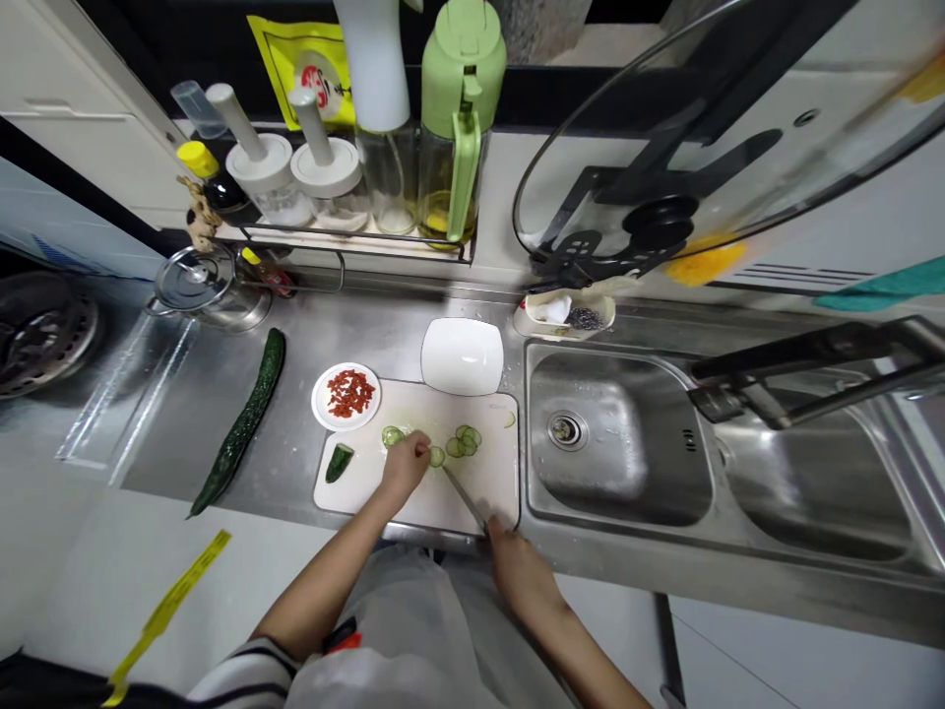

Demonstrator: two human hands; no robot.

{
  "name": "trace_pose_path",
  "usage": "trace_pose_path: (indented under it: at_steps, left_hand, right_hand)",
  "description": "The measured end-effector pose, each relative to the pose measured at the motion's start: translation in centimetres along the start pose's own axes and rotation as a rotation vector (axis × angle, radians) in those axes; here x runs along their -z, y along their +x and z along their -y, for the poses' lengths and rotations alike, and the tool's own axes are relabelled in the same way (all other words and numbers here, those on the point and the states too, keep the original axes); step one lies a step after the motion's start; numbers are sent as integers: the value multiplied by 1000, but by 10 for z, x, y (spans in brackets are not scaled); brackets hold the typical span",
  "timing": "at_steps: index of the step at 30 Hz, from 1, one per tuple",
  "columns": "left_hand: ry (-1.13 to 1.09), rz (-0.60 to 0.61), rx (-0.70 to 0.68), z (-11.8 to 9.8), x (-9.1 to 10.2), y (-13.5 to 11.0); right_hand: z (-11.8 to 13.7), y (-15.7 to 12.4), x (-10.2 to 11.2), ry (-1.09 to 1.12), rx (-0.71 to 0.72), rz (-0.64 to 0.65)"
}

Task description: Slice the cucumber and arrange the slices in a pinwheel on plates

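A kitchen knife is gripped in my right hand at the front right of the white cutting board. Its blade slants up and left, the tip close to a cucumber slice. My left hand is closed over the middle of the board, fingertips beside that slice; whatever they pinch is hidden. Behind its knuckles lie thin cucumber slices. Several overlapping slices rest right of the blade tip. A dark green cucumber end piece lies at the board's left.
A plate of chopped red pieces overlaps the board's upper left corner. Behind the board sits a white dish. One whole cucumber lies on the steel counter at left. The double sink is at right, bottles and jars on the rack behind.
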State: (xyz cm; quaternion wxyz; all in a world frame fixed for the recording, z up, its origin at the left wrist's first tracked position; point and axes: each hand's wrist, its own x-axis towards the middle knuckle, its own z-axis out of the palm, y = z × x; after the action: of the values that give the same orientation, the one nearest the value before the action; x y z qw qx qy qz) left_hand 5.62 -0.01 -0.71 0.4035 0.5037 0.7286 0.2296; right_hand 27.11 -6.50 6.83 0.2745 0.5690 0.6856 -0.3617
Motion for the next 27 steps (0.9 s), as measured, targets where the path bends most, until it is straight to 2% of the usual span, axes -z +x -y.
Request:
trace_pose_path:
  at_steps: [5, 13, 27]
  left_hand:
    - [32, -40, 28, -3, 0, 0]
    - [41, -30, 69, -5, 1, 0]
    - [61, -53, 103, -3, -2, 1]
  right_hand:
    - [12, 4, 9, -59, 15, -86]
    - [19, 15, 17, -211, 63, -174]
    - [24, 12, 30, -270, 67, -164]
